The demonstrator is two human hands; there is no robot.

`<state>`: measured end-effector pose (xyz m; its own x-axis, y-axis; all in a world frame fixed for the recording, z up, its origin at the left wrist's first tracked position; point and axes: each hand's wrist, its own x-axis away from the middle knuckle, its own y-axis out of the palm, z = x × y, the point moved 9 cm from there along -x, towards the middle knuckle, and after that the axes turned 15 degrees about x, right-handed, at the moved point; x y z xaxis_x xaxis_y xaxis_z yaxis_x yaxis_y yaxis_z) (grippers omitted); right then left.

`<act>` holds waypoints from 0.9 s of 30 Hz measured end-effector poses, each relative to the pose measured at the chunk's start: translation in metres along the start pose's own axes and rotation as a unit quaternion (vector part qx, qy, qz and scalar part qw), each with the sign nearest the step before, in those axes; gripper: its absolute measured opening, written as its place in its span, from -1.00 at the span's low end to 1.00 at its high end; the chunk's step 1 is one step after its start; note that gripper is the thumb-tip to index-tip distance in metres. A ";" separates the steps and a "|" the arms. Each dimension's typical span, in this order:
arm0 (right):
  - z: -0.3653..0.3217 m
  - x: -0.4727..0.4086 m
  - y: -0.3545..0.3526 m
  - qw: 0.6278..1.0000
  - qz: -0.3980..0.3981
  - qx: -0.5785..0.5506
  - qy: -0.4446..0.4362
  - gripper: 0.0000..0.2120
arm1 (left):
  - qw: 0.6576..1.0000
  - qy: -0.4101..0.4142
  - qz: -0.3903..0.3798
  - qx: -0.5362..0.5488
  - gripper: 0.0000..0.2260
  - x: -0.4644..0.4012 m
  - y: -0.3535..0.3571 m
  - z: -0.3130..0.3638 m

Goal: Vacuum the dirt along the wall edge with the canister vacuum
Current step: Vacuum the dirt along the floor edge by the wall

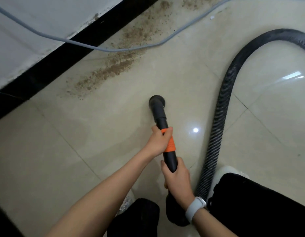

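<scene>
Here the floor is of glossy beige tiles and fills most of the view. At the upper left stands a white wall with a black baseboard running diagonally along its foot. The dirt lies as a long brown band on the tiles, just beside the baseboard, from the middle left up to the top edge. A black ribbed hose makes a wide curve on the right side and comes down near the person's legs. A thin grey cord crosses the wall, the baseboard and the dirt. The black wand points away from the person; its round nozzle is on the bare tile, near the lower end of the dirt band but apart from it. The left hand grips the wand at an orange tape wrap, fingers curled around it. The right hand holds the wand lower, closer to the body, fingers wrapped around the tube. On the right wrist is a white watch.
</scene>
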<state>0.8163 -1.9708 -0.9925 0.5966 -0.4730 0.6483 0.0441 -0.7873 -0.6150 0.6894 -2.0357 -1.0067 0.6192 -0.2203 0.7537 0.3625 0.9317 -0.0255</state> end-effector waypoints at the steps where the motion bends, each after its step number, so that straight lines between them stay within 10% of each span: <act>1: 0.001 -0.006 -0.005 0.999 0.014 -0.026 0.010 -0.76 | 1.000 -0.001 -0.026 -0.015 -0.64 -0.007 0.013 0.006; 7: -0.016 -0.035 -0.007 1.000 0.010 -0.021 -0.002 -0.79 | 0.999 0.031 -0.044 0.002 -0.60 -0.036 0.015 0.021; 27: -0.169 -0.020 0.129 0.888 -0.206 0.282 -0.298 -0.76 | 0.914 0.024 0.304 0.267 -0.64 0.000 -0.229 -0.050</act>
<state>0.6752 -2.1297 -1.0088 0.7481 0.2346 0.6207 0.6508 -0.4423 -0.6171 0.6415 -2.2638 -1.0339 0.6271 0.3854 0.6769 -0.4437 0.8910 -0.0963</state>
